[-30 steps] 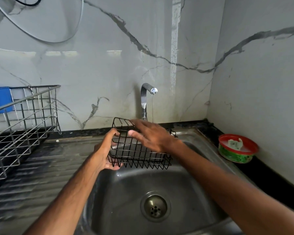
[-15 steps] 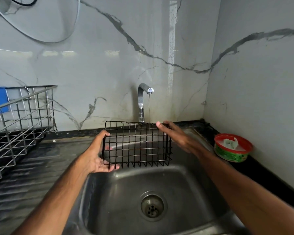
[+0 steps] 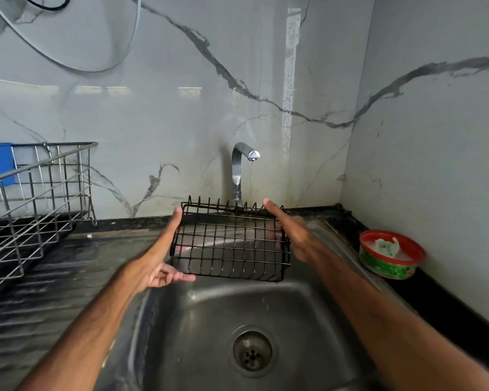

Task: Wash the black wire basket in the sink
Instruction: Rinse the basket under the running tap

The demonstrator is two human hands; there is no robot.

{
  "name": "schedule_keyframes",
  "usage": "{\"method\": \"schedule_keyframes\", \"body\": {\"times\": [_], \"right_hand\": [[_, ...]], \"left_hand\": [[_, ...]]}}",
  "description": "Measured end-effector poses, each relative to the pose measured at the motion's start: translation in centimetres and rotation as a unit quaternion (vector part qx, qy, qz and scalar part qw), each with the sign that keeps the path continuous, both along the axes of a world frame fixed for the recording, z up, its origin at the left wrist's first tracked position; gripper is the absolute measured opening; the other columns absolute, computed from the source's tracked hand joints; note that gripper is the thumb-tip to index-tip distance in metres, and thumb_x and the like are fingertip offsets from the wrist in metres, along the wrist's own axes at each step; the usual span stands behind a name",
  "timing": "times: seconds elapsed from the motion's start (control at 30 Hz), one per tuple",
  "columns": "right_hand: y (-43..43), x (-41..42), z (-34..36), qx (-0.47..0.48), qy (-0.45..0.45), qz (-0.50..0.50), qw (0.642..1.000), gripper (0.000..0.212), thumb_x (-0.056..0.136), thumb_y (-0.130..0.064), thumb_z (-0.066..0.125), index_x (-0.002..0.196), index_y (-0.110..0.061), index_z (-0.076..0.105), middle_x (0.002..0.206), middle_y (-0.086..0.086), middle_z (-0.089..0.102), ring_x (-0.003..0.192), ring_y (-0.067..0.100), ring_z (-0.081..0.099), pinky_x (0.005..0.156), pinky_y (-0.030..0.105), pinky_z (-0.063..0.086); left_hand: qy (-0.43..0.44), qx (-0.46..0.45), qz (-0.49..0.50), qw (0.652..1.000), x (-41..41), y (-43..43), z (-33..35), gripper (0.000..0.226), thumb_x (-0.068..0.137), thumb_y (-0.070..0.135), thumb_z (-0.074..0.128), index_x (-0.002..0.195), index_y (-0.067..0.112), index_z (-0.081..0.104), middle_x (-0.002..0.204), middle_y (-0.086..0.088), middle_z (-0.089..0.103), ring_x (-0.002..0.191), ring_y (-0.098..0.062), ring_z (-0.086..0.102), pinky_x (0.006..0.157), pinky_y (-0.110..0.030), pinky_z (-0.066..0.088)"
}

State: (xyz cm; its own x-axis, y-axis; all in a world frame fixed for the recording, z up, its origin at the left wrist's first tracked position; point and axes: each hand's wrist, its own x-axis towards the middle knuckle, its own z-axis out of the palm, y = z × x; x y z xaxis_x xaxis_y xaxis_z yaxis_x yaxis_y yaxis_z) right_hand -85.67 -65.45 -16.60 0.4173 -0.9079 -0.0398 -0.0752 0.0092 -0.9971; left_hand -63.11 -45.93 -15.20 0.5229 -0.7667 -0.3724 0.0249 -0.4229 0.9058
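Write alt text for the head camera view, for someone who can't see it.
A left hand and a right hand hold a black wire basket by its ends above a steel sink, under a thin stream from the tap. A wire dish rack stands on the left; a red-rimmed green tub sits on the right.

Single wide-angle view from the head. Faces forward and down over the sink (image 3: 198, 314) toward the tap (image 3: 237, 170) and the wall corner (image 3: 347, 176). Close range; drain (image 3: 252, 351) sits low in frame.
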Motion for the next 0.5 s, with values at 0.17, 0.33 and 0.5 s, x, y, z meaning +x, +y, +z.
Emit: {"method": "schedule_keyframes", "body": {"times": [0.17,0.33,0.5], "right_hand": [[-0.2,-0.4,-0.9,0.062,-0.002,-0.055,0.997,0.096,0.036,-0.086,0.077,0.107,-0.023,0.065,0.101,0.014,0.074,0.08,0.022,0.066,0.062,0.032,0.051],[-0.7,-1.1,-1.1,0.079,-0.013,-0.081,0.993,0.095,0.037,-0.081,0.078,0.109,-0.02,0.064,0.088,0.011,0.072,0.072,0.02,0.06,0.058,0.03,0.048],[-1.7,-1.7,-1.8,0.121,-0.028,-0.097,0.988,0.074,0.058,-0.073,0.079,0.104,-0.018,0.061,0.091,0.01,0.072,0.076,0.023,0.061,0.059,0.032,0.049]], "left_hand": [[-0.089,0.109,-0.098,0.985,0.0,0.0,-0.5,0.132,0.031,0.108,0.059,0.142,0.037,0.052,0.084,-0.006,0.075,0.053,-0.007,0.039,0.052,-0.021,0.034],[-0.089,0.075,-0.093,0.989,-0.5,-0.4,-0.7,0.111,0.05,0.095,0.067,0.141,0.033,0.056,0.078,-0.001,0.068,0.049,-0.005,0.036,0.047,-0.019,0.032],[-0.108,0.049,-0.091,0.989,-0.2,-0.4,-0.5,0.122,0.032,0.099,0.073,0.132,0.03,0.064,0.07,0.005,0.059,0.05,-0.004,0.032,0.049,-0.02,0.03]]}}
